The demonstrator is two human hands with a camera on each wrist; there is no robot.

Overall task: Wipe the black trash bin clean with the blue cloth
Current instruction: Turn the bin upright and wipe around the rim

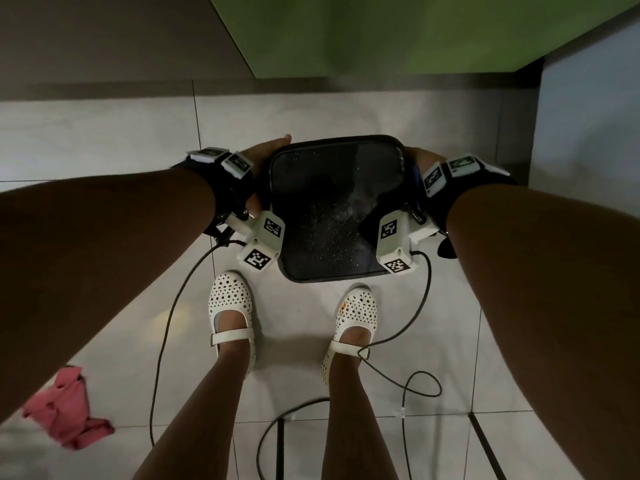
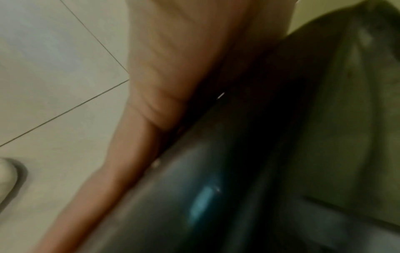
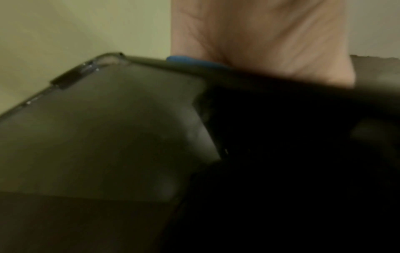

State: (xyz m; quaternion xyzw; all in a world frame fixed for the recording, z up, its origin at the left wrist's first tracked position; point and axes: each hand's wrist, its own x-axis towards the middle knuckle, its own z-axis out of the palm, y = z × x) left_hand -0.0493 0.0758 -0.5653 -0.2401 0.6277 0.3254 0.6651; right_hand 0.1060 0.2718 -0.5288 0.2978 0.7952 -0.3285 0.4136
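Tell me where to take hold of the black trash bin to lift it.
Grip the black trash bin by its rolled rim, one hand from each side, as the left hand and right hand sit now; the squared top gives opposed edges.

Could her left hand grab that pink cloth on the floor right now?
Probably not at once. The left hand lies against the bin's side, and the pink cloth lies well behind it beside her left leg. Nothing blocks the way; she would have to let go and reach back.
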